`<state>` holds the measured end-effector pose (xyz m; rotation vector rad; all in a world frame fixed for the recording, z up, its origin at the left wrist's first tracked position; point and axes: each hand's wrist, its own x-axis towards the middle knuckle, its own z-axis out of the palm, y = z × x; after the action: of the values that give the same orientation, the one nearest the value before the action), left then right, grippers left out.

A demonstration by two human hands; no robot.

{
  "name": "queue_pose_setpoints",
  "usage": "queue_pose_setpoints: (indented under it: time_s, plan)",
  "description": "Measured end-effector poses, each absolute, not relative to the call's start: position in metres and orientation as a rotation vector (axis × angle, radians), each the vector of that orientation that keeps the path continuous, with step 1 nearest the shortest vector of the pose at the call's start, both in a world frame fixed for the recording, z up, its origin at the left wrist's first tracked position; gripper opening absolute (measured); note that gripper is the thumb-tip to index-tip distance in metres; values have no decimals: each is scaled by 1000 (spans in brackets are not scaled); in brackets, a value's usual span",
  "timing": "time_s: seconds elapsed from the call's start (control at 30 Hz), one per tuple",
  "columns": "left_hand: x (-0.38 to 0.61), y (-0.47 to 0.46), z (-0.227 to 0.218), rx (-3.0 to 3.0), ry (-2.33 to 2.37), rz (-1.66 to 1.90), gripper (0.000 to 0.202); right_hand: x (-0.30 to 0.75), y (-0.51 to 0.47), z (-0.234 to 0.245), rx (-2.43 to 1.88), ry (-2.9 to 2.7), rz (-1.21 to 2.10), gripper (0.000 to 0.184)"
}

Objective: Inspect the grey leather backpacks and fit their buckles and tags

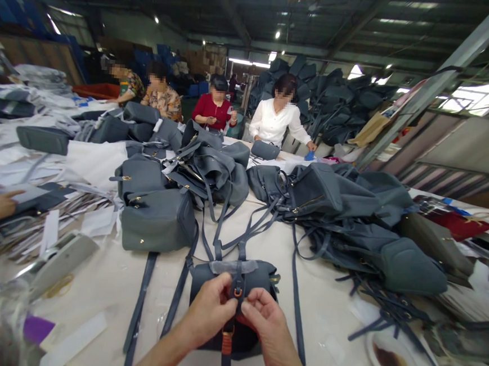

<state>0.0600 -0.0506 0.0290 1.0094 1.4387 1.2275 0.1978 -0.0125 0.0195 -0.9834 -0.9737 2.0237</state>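
Slate-grey leather backpack (258, 277) lying on white-covered counter (104, 290), near middle.
Left hand (211, 310) and right hand (265, 325) pinch its buckled strap (238, 273) from either side; strap runs near-far between them.

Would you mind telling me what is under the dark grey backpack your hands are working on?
The dark grey backpack lies on the white-covered table, its straps trailing across it. The patch directly beneath the bag is hidden by the bag itself.
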Motion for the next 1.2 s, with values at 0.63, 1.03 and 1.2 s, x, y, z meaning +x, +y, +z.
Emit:
queue_pose_setpoints:
  time_s: [0.63, 1.03, 1.2]
  plan:
    - [72, -63, 28, 547, 1166, 1326, 24, 190, -16, 20, -966, -827, 1933, 51]
    - [63, -62, 27, 2310, 1982, 1318, 24, 187, -17, 14, -1215, -1438, 1370, 40]
    - [64, -51, 34, 2286, 2048, 1229, 23, 199, -19, 10, -1276, -1855, 1062, 47]
